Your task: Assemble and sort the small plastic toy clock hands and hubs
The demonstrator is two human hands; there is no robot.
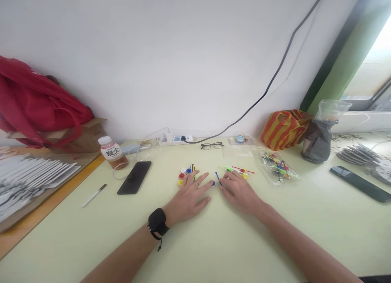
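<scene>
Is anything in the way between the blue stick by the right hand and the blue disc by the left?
Nothing visible: only a strip of bare tabletop separates the blue stick from the blue disc. The left hand lies outside that gap.

Desk (91, 242): pale yellow-green top, its far edge meeting a wall (137, 63)
Wall: plain white, faintly shaded
Orange surface (15, 235): runs along the desk's left edge
Window (371, 69): bright, beyond the desk's far right corner
Green band (345, 63): slants beside the window, dark along its left side
Light: brightest at the window, soft over the desk
</scene>
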